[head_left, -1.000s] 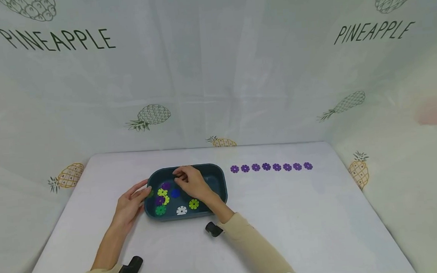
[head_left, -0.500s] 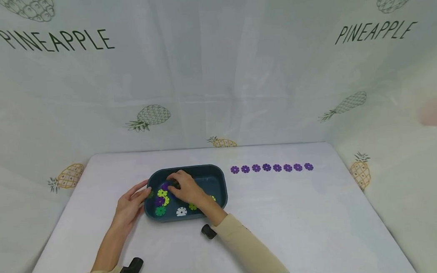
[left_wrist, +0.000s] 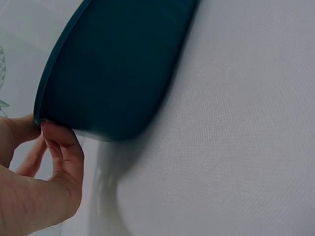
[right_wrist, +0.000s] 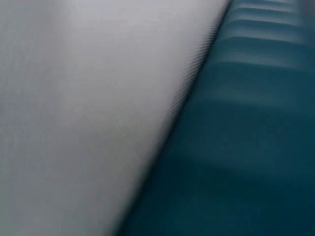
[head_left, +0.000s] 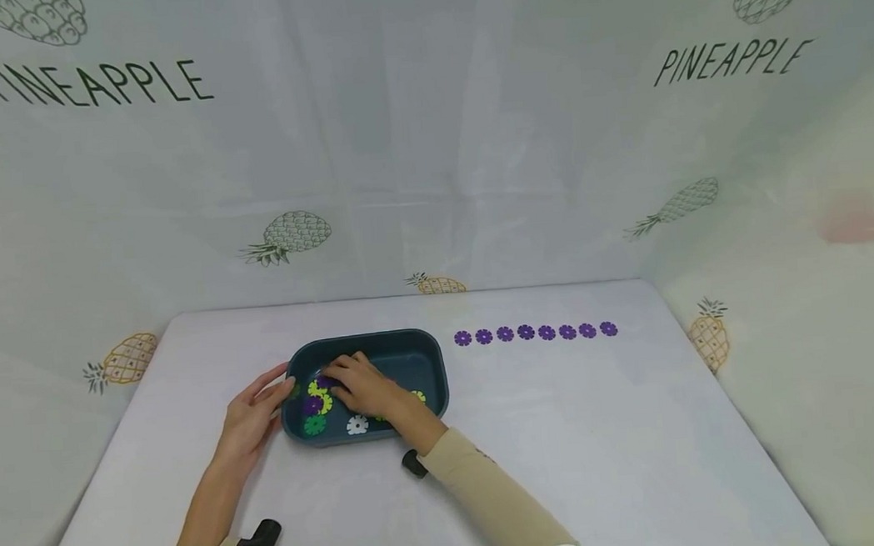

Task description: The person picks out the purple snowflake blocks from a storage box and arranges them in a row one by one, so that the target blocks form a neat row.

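My left hand (head_left: 249,418) pinches the left end of a dark teal plastic tray (head_left: 420,366), thumb on the rim and fingers against the outside. The left wrist view shows the same hand (left_wrist: 54,182) at the tray's corner (left_wrist: 118,73). My right hand (head_left: 365,388) reaches down inside the tray, thumb and fingers apart around a purple snowflake-shaped disc (head_left: 324,381); whether they touch it is hidden. Beside it lie yellow discs (head_left: 326,403), another purple disc (head_left: 313,406), a green disc (head_left: 314,425) and a white disc (head_left: 357,425). The right wrist view is blurred and shows no hand.
Several purple snowflake discs (head_left: 526,333) form a row on the white table (head_left: 605,446), right of the tray. A yellow disc (head_left: 418,396) lies in the tray's right part, partly behind the right wrist. A pineapple-print curtain (head_left: 429,140) hangs behind the table.
My right hand has moved left and lower within the tray, toward the purple disc, covering the blue disc seen earlier. My left hand keeps its hold on the tray. The head view has shifted slightly.
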Demonstrator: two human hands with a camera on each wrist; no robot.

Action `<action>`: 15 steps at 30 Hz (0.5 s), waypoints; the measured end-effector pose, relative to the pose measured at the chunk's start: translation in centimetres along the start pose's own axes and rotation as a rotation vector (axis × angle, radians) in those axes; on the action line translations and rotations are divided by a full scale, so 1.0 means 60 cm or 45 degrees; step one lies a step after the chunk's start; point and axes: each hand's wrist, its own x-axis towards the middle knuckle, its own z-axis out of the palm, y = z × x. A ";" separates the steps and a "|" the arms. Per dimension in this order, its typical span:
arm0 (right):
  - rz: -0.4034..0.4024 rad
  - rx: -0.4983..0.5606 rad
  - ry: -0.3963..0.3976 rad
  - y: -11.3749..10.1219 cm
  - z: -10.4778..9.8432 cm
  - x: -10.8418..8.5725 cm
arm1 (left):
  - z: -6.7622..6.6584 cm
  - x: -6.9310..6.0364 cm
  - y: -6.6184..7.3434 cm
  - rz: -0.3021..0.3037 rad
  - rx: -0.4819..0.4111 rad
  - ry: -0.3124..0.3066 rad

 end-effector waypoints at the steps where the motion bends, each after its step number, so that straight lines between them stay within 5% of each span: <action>1: 0.000 0.009 0.006 0.000 0.001 0.000 | -0.001 0.000 0.000 -0.002 0.007 0.002; 15: -0.077 0.027 0.026 -0.003 0.003 0.008 | -0.006 0.002 -0.001 0.002 -0.006 -0.012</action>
